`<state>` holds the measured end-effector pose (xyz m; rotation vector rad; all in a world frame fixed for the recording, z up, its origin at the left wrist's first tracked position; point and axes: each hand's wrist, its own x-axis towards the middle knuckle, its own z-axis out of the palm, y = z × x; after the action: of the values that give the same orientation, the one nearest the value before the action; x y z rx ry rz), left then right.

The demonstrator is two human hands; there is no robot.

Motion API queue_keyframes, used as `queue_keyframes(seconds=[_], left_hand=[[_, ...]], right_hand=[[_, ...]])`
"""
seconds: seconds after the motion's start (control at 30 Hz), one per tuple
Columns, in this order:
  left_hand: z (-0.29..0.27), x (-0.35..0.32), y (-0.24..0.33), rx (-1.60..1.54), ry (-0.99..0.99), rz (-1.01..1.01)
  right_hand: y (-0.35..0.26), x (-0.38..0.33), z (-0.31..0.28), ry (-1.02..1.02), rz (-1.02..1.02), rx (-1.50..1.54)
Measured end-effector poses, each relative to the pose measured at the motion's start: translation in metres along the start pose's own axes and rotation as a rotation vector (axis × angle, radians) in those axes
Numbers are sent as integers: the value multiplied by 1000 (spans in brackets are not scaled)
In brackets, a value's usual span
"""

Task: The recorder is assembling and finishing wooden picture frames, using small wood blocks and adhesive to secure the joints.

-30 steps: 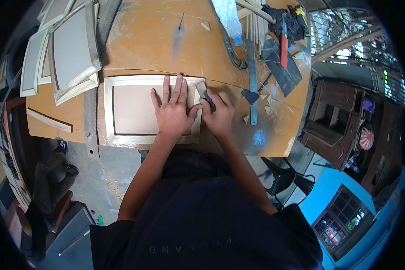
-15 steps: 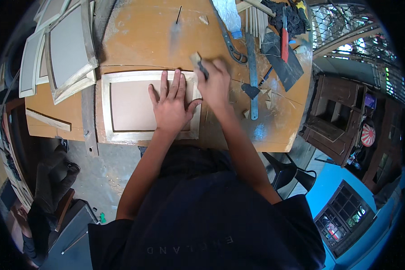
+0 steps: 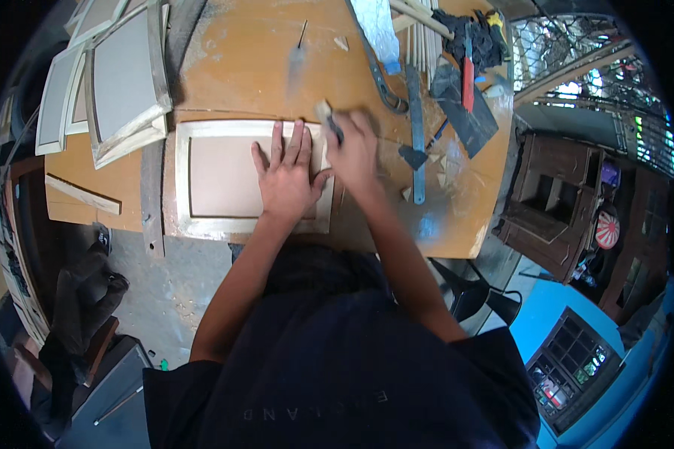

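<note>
On the right part of a wooden frame [image 3: 183, 179], the left hand [image 3: 286, 185] lay flat with fingers apart, its longest fingertips on the far rail. Close beside it, at the frame's far right corner, the right hand [image 3: 356, 153] was clamped round a small block [image 3: 324, 112], dark with a pale end; blur hid whether the block touched the wood. The frame itself lay flat on the table [image 3: 240, 75], near the edge closest to the person, its long axis running left to right. Just left of the frame was a grey bar [image 3: 152, 179]; beyond its far left corner, similar frames [image 3: 127, 78] were piled. Right of the frame lay a metal strip [image 3: 419, 179] and a dark sheet [image 3: 479, 123]. On the frame's near side, pale lettering [image 3: 382, 397] crossed the person's dark shirt [image 3: 314, 352].
</note>
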<state>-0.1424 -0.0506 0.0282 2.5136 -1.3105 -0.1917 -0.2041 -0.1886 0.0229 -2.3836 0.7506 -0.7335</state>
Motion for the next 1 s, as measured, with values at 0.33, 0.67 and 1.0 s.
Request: queue_keyframes(seconds=[0.33,0.67,1.0], left_hand=[[1,-4,-1,2,-3,31],[5,1,10,19,-94,121],[-12,10,3,-2,-140,139]], right_hand=[[30,-13,-53,271,670,556],[26,-68,-71,158,721,574],[26,-58,-64,86,639,547]])
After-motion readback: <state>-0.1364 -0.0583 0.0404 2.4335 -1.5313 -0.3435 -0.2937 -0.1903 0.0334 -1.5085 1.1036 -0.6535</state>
